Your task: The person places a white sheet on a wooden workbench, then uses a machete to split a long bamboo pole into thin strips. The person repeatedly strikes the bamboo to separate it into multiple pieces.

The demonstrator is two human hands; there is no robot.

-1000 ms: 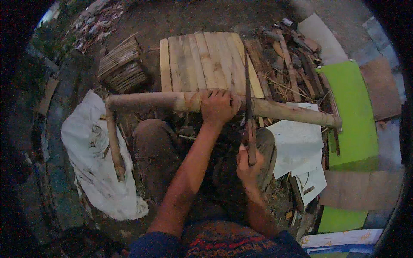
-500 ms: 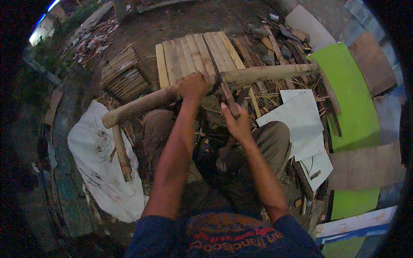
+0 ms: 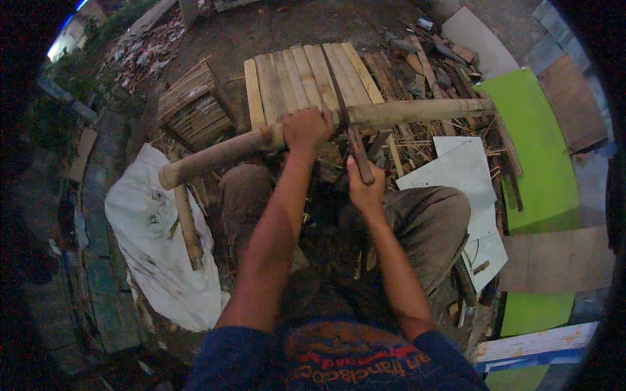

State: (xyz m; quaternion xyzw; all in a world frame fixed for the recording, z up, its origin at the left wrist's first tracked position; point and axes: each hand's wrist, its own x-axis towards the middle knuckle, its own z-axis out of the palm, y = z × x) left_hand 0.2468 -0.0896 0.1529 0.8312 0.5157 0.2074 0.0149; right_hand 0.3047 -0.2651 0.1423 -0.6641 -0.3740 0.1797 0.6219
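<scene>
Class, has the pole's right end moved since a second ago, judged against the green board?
Yes: the right end of the pole has shifted forward, from partway along the green board to near its far corner.

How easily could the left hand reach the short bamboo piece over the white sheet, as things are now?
Probably yes, but only after letting go: the left hand is wrapped over the long bamboo pole. The short bamboo piece has an uncovered lower end, though the left knee is between.

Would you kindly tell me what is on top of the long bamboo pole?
The left hand grips the pole, and a long-bladed tool, held by the right hand, crosses it. The part under the left hand is hidden.
</scene>
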